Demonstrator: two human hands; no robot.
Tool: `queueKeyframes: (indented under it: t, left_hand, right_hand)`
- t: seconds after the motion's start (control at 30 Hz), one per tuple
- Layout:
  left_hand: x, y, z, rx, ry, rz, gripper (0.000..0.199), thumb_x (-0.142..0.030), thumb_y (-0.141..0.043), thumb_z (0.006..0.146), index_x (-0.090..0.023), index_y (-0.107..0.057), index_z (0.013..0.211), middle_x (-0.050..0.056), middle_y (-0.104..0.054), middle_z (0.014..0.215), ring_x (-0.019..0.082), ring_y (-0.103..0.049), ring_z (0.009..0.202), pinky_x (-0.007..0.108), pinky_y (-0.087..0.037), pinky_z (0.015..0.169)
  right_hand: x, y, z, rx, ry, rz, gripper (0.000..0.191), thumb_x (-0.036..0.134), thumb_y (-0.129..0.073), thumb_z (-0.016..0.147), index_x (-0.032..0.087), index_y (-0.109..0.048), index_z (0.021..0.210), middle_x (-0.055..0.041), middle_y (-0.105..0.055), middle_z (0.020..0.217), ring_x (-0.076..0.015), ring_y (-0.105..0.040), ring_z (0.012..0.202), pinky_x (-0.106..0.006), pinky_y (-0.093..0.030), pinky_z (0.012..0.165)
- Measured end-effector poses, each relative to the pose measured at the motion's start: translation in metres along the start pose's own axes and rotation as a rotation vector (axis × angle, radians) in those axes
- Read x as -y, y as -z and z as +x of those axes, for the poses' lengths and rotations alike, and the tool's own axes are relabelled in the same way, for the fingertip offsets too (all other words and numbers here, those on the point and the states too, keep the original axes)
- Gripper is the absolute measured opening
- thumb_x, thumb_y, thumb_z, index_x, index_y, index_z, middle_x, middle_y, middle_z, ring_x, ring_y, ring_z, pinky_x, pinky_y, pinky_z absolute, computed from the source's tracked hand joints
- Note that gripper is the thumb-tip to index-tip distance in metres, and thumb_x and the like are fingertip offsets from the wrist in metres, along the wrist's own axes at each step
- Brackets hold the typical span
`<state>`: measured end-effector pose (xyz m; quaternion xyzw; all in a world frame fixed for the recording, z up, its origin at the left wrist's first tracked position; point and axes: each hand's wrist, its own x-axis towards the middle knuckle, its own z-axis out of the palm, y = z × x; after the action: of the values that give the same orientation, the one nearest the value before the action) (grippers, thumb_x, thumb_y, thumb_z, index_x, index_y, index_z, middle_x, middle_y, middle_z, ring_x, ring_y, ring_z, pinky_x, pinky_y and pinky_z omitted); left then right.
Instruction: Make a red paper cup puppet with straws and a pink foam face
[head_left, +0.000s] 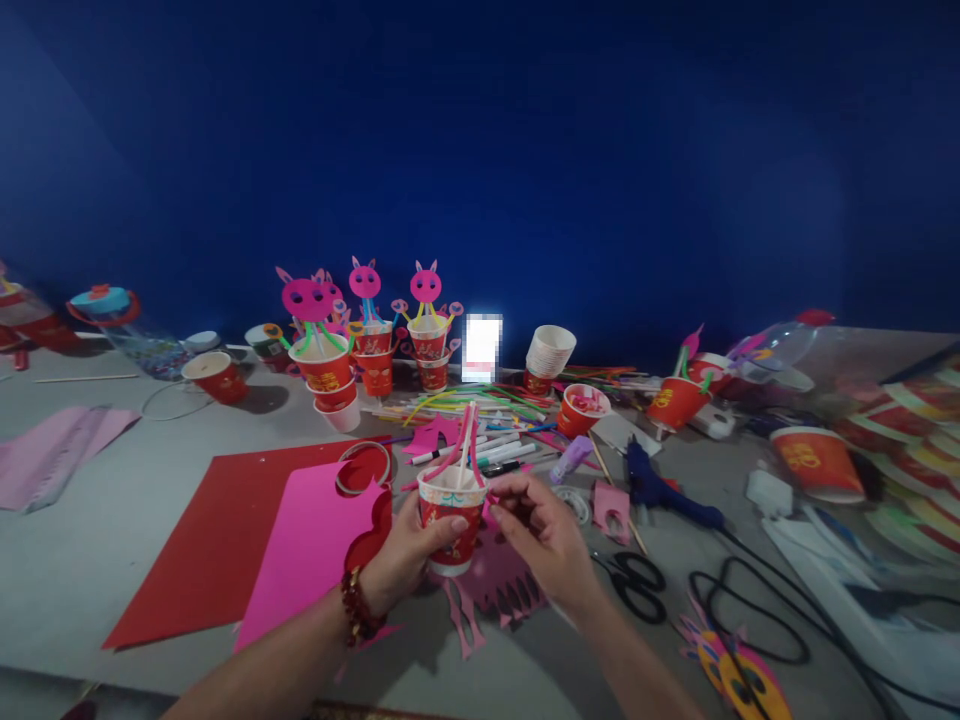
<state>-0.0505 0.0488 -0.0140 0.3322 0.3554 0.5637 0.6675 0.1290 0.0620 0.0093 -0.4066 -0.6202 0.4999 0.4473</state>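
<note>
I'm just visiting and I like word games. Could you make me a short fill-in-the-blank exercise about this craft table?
1. The cup in the left hand is mainly ____ below its pale top band.
2. The scissors lie nearer the right hand and have ____ handles.
3. The beaded bracelet is on the person's ____ wrist.
4. The glue gun has a body coloured mainly ____.

Missing words: red; black; left; blue.
</note>
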Motion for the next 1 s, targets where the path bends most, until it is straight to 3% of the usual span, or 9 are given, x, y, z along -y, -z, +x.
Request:
queueKeyframes:
  t: [0.27,0.47,0.7,0.83,1.0]
  left_hand:
    - [0.000,-0.002,-0.002,0.081,0.118,0.000,0.058,-0.048,-0.089,0.062,-0.014,-0.071,0.105,0.009,-0.075,0.087,0.019,-0.069,0.071,0.029,-0.055,0.066]
    - [0.007,-0.004,-0.005,0.161,0.243,0.040,0.055,-0.040,-0.090,0.064,-0.015,-0.070,0.108,0.008,-0.077,0.091,0.021,-0.070,0.080,0.030,-0.054,0.076]
    - [0.009,-0.010,-0.006,0.173,0.265,-0.053,0.051,-0.043,-0.088,0.065,-0.015,-0.068,0.102,0.006,-0.076,0.085,0.018,-0.070,0.071,0.029,-0.054,0.070]
    - [0.008,-0.012,-0.007,0.206,0.270,-0.054,0.049,-0.045,-0.086,0.067,-0.014,-0.069,0.100,0.006,-0.075,0.080,0.018,-0.068,0.063,0.032,-0.054,0.071]
    - [0.008,-0.010,-0.007,0.216,0.195,-0.046,0.052,-0.039,-0.088,0.066,-0.016,-0.070,0.110,0.008,-0.077,0.091,0.020,-0.070,0.078,0.030,-0.053,0.078]
  right_hand:
    - [0.001,0.005,0.006,-0.080,0.023,-0.093,0.023,0.044,-0.061,0.093,0.021,-0.066,0.096,-0.0040,-0.069,0.090,-0.0190,-0.063,0.080,-0.029,-0.051,0.072]
    - [-0.010,0.003,0.012,-0.054,-0.081,0.174,0.027,0.047,-0.071,0.085,0.021,-0.068,0.090,-0.0027,-0.072,0.086,-0.0202,-0.065,0.079,-0.031,-0.053,0.076]
    - [-0.010,-0.002,0.013,-0.028,-0.216,0.326,0.032,0.047,-0.081,0.074,0.018,-0.070,0.083,-0.0025,-0.073,0.078,-0.0200,-0.067,0.074,-0.034,-0.054,0.076]
    - [-0.005,-0.002,0.014,0.006,-0.224,0.379,0.032,0.045,-0.083,0.072,0.018,-0.072,0.084,-0.0039,-0.076,0.083,-0.0214,-0.071,0.078,-0.035,-0.055,0.079]
    - [0.000,-0.003,0.014,-0.040,-0.182,0.433,0.034,0.048,-0.081,0.075,0.021,-0.072,0.094,-0.0053,-0.078,0.092,-0.0248,-0.073,0.088,-0.039,-0.057,0.085]
